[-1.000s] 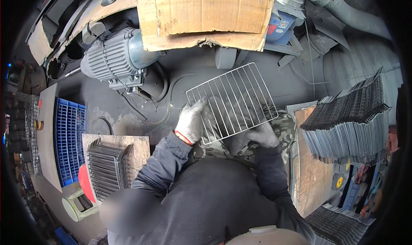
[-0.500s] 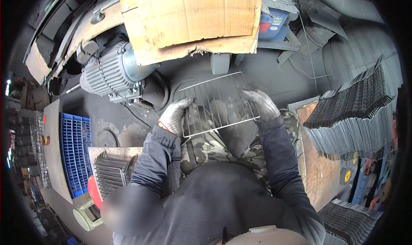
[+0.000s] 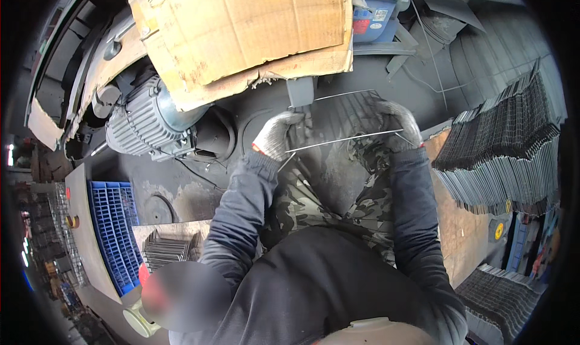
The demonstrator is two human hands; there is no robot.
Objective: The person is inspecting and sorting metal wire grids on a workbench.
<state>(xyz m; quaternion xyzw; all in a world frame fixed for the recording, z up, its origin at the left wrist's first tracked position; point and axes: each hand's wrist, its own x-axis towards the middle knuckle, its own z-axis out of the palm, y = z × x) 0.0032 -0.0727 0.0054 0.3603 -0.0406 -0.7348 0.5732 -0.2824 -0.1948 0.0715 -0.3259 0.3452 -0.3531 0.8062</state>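
Head view: wire rack (image 3: 347, 140) shifted forward, toward the cardboard (image 3: 248, 37), since the earlier frame.
Left hand (image 3: 277, 135) and right hand (image 3: 400, 120) pinch opposite sides; rack sits between them. Motor (image 3: 144, 120): left of left hand. Rack stack (image 3: 498, 137): right of right hand.

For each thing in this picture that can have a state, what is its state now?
Rack: held at both sides
Left hand: gloved, closed on the rack
Right hand: gloved, closed on the rack
Cardboard: torn along its lower edge
Motor: running or stopped, cannot tell
Left stack: partly hidden
Upper right stack: racks packed closely
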